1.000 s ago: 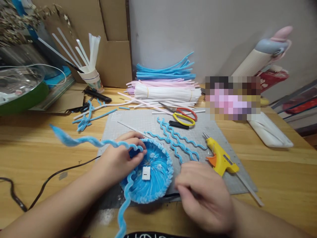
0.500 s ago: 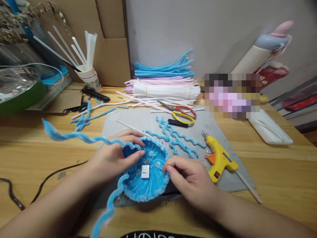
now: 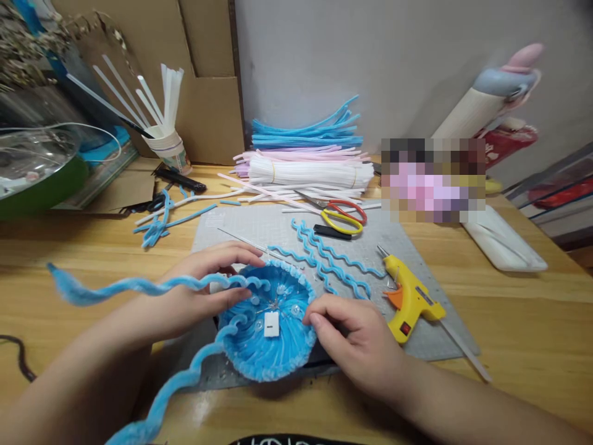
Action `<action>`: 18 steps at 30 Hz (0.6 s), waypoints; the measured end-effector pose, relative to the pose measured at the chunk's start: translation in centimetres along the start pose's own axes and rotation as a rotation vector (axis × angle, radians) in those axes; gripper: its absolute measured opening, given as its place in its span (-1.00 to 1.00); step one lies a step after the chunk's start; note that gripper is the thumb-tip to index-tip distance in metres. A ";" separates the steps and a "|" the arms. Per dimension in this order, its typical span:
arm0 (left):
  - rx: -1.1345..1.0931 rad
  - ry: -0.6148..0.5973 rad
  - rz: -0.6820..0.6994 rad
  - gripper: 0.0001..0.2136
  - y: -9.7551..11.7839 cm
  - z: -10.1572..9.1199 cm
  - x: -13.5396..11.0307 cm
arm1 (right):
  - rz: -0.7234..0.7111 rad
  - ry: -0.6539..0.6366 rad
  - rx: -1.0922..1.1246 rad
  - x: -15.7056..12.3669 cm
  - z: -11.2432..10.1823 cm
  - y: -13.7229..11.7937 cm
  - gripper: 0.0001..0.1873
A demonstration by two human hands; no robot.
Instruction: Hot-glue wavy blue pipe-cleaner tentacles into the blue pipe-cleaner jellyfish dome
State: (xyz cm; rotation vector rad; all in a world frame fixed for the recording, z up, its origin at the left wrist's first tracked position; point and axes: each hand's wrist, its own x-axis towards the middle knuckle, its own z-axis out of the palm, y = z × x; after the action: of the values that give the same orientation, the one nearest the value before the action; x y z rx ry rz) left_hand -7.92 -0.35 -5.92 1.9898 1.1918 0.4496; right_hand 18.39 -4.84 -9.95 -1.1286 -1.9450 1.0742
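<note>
Two hands flank the bowl [image 3: 266, 337]: your left hand [image 3: 194, 296], palm hidden, cradles its rim; right hand [image 3: 352, 340] pinches the opposite edge.

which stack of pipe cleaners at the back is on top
The blue stack lies on top, above the pink and white ones.

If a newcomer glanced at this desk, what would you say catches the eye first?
The fuzzy blue bowl on the grey mat, held between the left hand and right hand, with wavy blue stems trailing left. Next, the yellow glue gun beside it, and the stacked pipe cleaners by the wall.
</note>
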 end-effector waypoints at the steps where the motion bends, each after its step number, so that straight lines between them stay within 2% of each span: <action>1: -0.004 0.000 -0.005 -0.73 0.0 -0.1 -0.1 | 0.002 -0.003 -0.001 0.0 0.0 0.0 -0.78; 4: -0.016 0.022 -0.020 -0.69 -0.1 -0.4 -0.3 | 0.015 -0.003 -0.009 -0.1 0.0 0.1 -0.78; 9: 0.002 0.062 -0.138 -0.67 -0.2 -0.8 -0.4 | 0.071 0.004 -0.021 -0.1 0.0 -0.1 -0.76; 14: -0.044 0.177 -0.252 -0.61 -0.8 -1.0 -0.2 | 0.241 -0.014 0.080 -0.2 0.2 -0.1 -0.79; 18: -0.018 0.183 -0.223 -0.66 -1.6 -1.4 -0.4 | 0.398 -0.046 0.232 -0.3 0.6 -0.2 -0.83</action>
State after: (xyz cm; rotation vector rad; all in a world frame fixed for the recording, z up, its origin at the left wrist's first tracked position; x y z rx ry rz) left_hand -9.97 0.40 -6.17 1.8040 1.4992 0.5343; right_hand 17.95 -5.39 -10.12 -1.4010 -1.6111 1.5023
